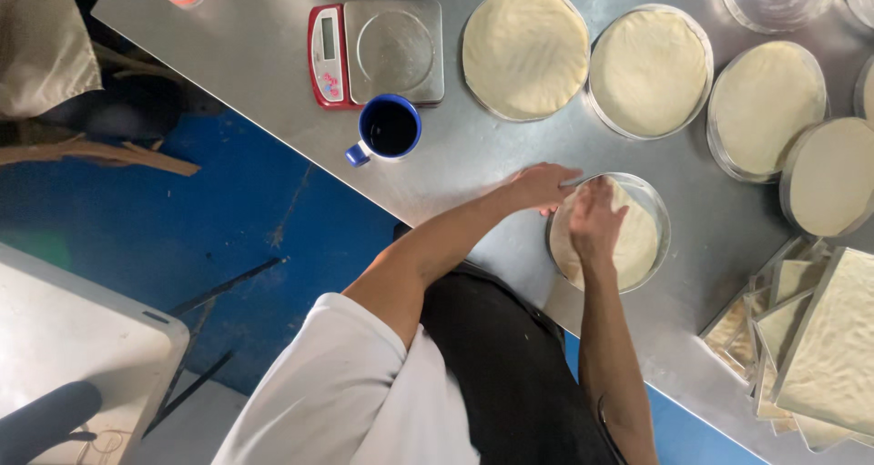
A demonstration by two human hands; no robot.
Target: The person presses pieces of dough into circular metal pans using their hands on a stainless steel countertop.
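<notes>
- Across the steel bench (273,55), the round pan of dough (637,247) lies directly under both hands, near the front edge; being round, it has no long axis.
- Four more dough-filled round pans (525,51) stand farther off, another cut off at the right edge.
- One scale (378,51), one blue mug (390,128).
- Left hand (542,185) grips the pan's left rim; right hand (596,219) presses flat on the dough, holding nothing.

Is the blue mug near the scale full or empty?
Holding liquid: the blue mug stands upright beside the scale, its inside dark nearly to the rim. What the liquid is, I cannot tell.
</notes>
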